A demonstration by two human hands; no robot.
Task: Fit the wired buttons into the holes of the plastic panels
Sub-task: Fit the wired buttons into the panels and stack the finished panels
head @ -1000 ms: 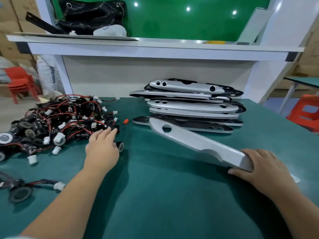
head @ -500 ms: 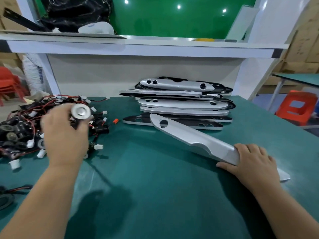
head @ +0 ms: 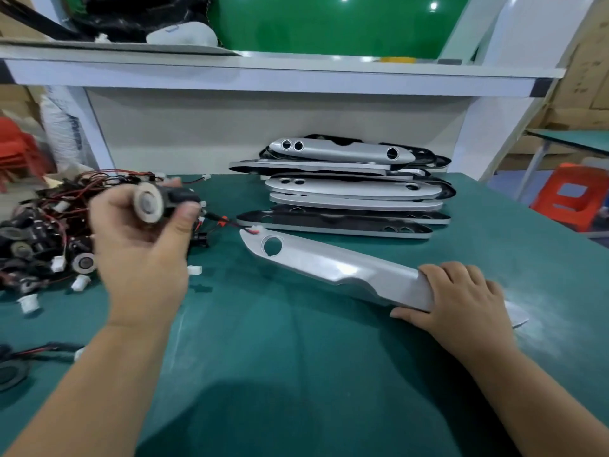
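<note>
Holding a wired button (head: 148, 202) up off the bench (head: 296, 374), the left hand (head: 141, 255) has its fingers and thumb wrapped round the black body, with the round metal face turned toward the camera. The button's red and black wire trails right, and its white connector (head: 255, 229) appears to lie just beside the far left tip of the silver panel (head: 346, 268). The right hand (head: 461, 298) grasps that panel at its near right end, fingers over the far edge and thumb under the near one, pinning it to the bench.

The step in hand looks like bringing the button to the round hole (head: 272, 246) at the panel's left end. Doing it well probably means feeding the connector and wire through first, squaring the body to the hole, and pressing straight while the right hand stops the panel from sliding or rocking.

No bin or tray shows on the bench. More wired buttons lie in a loose tangled heap (head: 43, 232) at the left, and more panels sit in a stack (head: 346, 189) at the far side, some already showing holes. On the shelf (head: 263, 77) above rests a black bag (head: 131, 14); its contents are hidden.
</note>
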